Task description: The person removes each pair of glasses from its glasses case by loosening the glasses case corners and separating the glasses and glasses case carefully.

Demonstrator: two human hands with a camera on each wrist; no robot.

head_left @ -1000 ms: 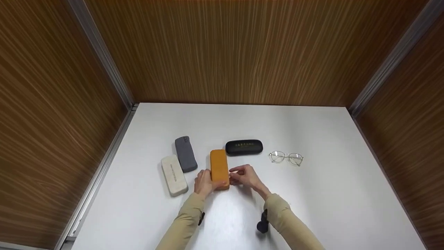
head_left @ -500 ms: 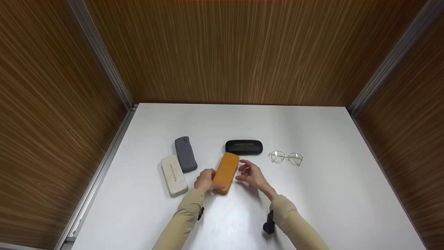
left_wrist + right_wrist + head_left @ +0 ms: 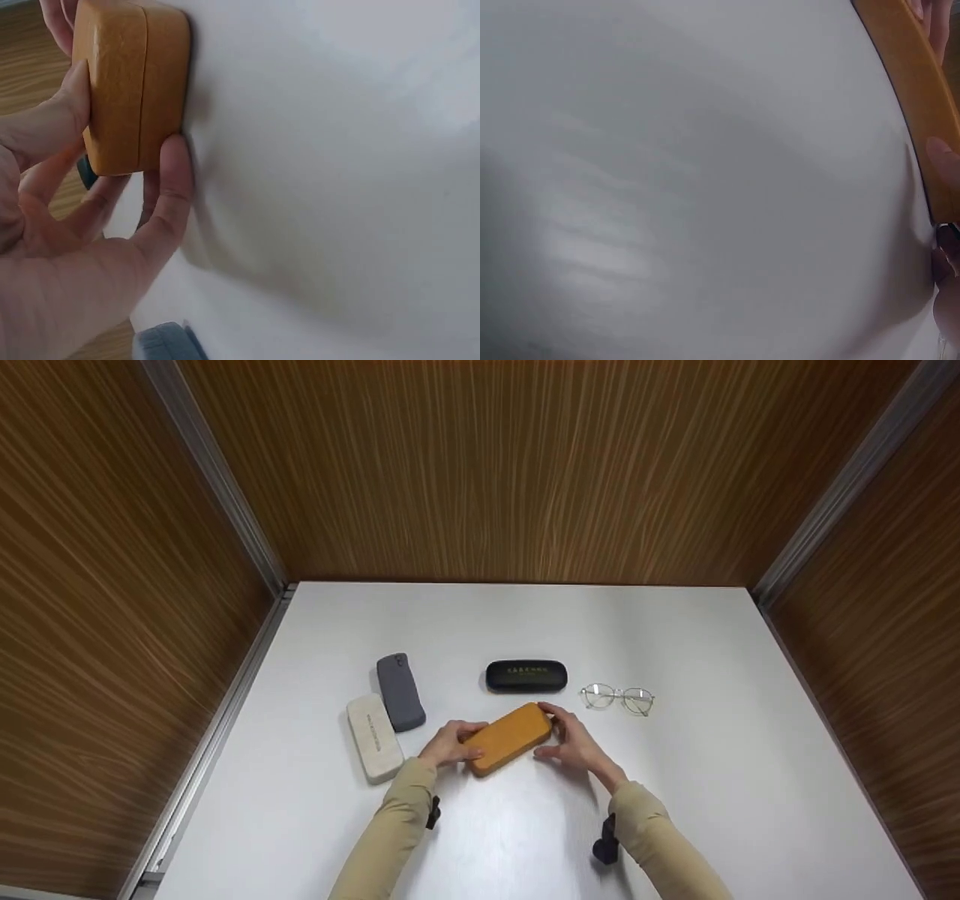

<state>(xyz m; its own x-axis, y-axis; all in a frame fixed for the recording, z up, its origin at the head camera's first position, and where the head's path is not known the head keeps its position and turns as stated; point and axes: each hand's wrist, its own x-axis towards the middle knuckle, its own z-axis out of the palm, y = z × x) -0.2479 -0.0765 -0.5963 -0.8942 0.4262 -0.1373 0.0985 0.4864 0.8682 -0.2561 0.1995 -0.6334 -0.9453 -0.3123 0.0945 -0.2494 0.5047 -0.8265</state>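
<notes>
An orange glasses case (image 3: 508, 739) lies slantwise near the middle of the white table, its lid closed along the seam seen in the left wrist view. My left hand (image 3: 450, 744) grips its left end; one digit lies on the upper face and another at the lower edge. At the right end, my right hand (image 3: 576, 742) has its fingers curled round the far corner, while the thumb appears apart from the case in the head view. The right wrist view catches a fingertip (image 3: 943, 159) on the case's edge. Most of the right hand is cut off there.
Behind lies a black glasses case (image 3: 526, 676), with wire-framed glasses (image 3: 619, 699) to its right. A grey-blue case (image 3: 401, 692) and a cream case (image 3: 375, 739) lie close together at left. Wood-grain panels (image 3: 480, 472) enclose the back and sides of the table (image 3: 375, 615).
The orange case has turned clockwise from upright to slanting, its far end swinging right. My left hand has kept hold of it. The right hand has moved right and now touches its right end.
</notes>
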